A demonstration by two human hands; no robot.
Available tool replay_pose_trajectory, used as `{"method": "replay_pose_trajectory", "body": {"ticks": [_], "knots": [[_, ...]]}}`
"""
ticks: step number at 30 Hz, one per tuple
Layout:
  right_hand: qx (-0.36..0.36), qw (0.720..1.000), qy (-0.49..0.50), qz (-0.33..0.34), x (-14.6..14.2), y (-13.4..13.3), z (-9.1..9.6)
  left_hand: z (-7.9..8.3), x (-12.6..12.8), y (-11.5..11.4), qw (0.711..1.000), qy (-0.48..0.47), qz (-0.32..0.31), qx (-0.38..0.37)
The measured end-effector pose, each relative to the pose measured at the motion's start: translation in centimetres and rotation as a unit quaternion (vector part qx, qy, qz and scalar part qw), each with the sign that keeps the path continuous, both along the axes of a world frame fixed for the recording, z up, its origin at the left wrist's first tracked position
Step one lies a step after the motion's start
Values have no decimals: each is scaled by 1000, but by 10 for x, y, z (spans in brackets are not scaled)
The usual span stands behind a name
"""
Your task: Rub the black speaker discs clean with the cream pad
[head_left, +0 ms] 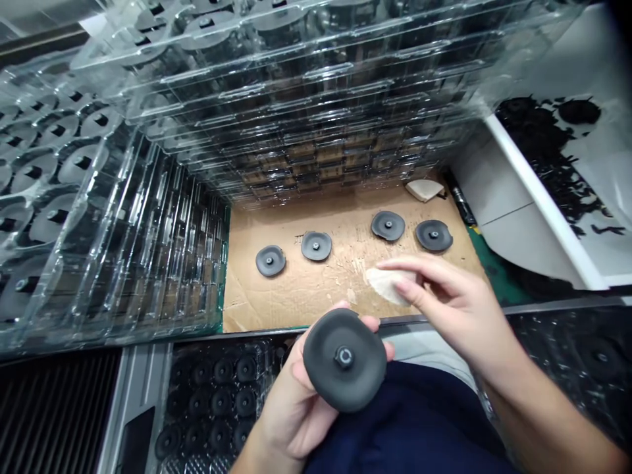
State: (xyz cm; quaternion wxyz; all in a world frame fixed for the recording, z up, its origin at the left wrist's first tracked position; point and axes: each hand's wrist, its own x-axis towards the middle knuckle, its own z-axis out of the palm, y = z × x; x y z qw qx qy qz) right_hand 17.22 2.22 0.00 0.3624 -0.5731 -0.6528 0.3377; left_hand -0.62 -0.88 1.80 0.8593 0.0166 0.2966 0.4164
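Note:
My left hand point(306, 401) grips a dark grey, rounded-square disc point(326, 378) by its edges, its small central hub facing up toward me. Between the thumb and fingers of my right hand point(454, 303) is a folded cream cloth pad point(388, 284), held apart from the disc and to its upper right. Beyond my hands, similar discs lie hub-up on a cardboard sheet point(257, 309): one disc point(270, 261) at the left, another disc point(316, 246) beside it, a third disc point(388, 226) and one more disc point(434, 235) at the right.
Tall stacks of clear plastic trays point(316, 85) rise behind the cardboard, with more trays point(59, 178) holding discs at left. A second cream pad point(424, 189) and a black pen-like object point(459, 197) lie far right. A white bin point(538, 197) holds black scraps.

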Motion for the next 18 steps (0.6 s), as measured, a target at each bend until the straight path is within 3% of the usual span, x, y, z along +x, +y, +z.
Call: {"method": "replay_pose_trajectory", "body": {"ticks": [4,6,8,11,14,16,18], "knots": [[-39,996,-39,74,-4,-20,-54,0,-2,2,1000,9,-1,11],[-34,995,-50,85,-4,-23,-61,-1,-3,2,1000,9,-6,9],[-32,995,-58,71,-2,-21,-47,-2,-3,1,1000,13,-10,1],[34,997,-45,48,-2,-13,1,-5,-2,-3,1000,26,-7,5],[192,969,-21,156,-12,-7,40,-9,0,-7,998,70,-1,3],[204,953,-43,222,-21,-5,48,-14,0,-10,996,90,-2,1],[152,960,-110,208,-27,-5,48,-16,1,-11,995,104,-3,4]]}}
